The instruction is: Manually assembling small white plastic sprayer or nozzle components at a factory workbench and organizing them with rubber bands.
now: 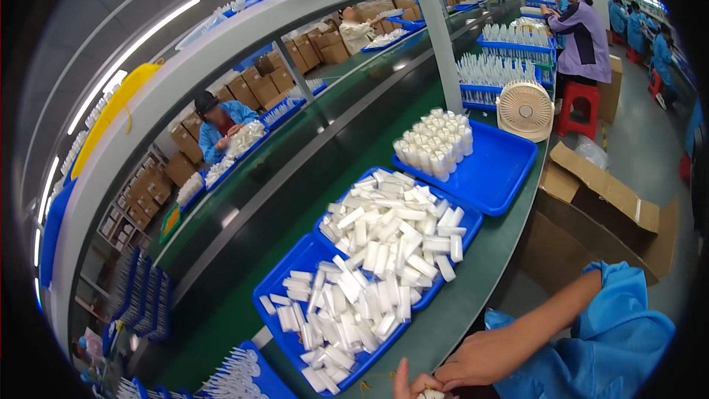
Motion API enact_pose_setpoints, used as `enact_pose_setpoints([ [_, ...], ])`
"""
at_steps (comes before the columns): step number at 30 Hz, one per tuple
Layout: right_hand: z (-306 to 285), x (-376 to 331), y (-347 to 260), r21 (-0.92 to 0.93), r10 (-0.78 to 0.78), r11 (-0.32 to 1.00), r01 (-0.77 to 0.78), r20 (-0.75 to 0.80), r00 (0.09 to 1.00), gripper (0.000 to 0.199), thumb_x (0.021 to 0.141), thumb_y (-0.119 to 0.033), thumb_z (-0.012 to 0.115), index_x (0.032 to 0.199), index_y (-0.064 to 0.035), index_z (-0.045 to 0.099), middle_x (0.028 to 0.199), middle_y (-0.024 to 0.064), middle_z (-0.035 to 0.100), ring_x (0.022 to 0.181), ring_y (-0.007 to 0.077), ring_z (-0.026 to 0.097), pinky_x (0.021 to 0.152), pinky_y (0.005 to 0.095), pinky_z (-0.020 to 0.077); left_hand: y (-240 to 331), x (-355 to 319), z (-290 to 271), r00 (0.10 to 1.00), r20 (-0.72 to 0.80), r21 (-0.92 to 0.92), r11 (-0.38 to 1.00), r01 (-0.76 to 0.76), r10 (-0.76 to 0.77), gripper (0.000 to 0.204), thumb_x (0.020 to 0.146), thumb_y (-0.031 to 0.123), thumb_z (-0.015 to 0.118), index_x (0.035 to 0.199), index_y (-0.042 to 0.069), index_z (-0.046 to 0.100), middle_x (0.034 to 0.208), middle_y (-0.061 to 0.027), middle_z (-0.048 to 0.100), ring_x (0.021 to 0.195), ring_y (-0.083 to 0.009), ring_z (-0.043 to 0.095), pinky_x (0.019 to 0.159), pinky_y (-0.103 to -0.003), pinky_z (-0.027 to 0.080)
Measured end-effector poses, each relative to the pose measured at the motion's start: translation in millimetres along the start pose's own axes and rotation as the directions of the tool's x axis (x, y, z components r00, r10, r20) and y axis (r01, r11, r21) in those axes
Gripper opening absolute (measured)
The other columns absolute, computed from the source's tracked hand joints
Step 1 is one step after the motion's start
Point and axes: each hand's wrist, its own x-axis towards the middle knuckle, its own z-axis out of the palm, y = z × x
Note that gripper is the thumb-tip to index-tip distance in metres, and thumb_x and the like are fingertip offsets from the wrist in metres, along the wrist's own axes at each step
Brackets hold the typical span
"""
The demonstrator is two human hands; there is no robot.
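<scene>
My right hand [473, 360] comes in from the lower right in a blue sleeve, fingers curled at the bottom edge over a small white piece [430, 394]. Only a thumb-like part of my left hand [402, 381] shows beside that piece; the rest is cut off by the frame. Just ahead of both hands is a blue tray [289, 266] heaped with white plastic tubes lying flat. A second blue tray [467, 216] behind it holds a similar heap. Farther back, a third blue tray [496, 171] has white tubes [436, 142] standing upright in one corner.
A dark green conveyor [295, 177] runs along the left of the bench. A small beige fan [525, 109] stands behind the trays. An open cardboard box [594, 193] sits on the floor at right. Co-workers in blue [218, 124] and purple [582, 37] work nearby.
</scene>
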Motion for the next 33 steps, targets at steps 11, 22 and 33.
enact_pose_setpoints([
  [11,-191,39,53,0.546,0.280,0.669,0.504,-0.813,0.510,0.027,0.085,-0.018,0.051,0.111,-0.0086,0.051,0.108,0.0054,0.054,0.098,0.0174,0.051,0.081,0.0333,0.0379,-2,-16,5,0.911,-0.382,0.240,0.969,-0.061,0.152,0.049,0.076,-0.001,0.062,0.121,-0.003,0.043,0.094,-0.0137,0.060,0.064,-0.0127,0.056,0.055,-0.024,0.047],
  [22,-286,102,-63,-0.813,-0.775,0.582,0.025,-0.545,0.320,0.035,0.079,-0.010,0.050,0.114,-0.0053,0.046,0.110,0.0157,0.048,0.103,0.0286,0.048,0.087,0.0360,0.0387,-63,-57,-42,0.561,-0.390,0.913,0.386,0.133,0.730,0.019,0.071,0.015,0.072,0.080,0.006,0.058,0.069,-0.0108,0.057,0.059,-0.0279,0.056,0.052,-0.033,0.045],
  [33,-423,325,-191,-0.644,-0.103,0.584,-0.494,-0.662,0.742,0.040,0.087,-0.033,0.055,0.119,-0.0094,0.054,0.115,0.0120,0.058,0.098,0.0214,0.059,0.077,0.0324,0.0515,-83,-42,-54,0.569,-0.467,0.844,0.533,0.060,0.677,0.015,0.072,0.022,0.070,0.072,0.010,0.060,0.066,-0.0086,0.057,0.056,-0.0269,0.056,0.052,-0.040,0.046],
])
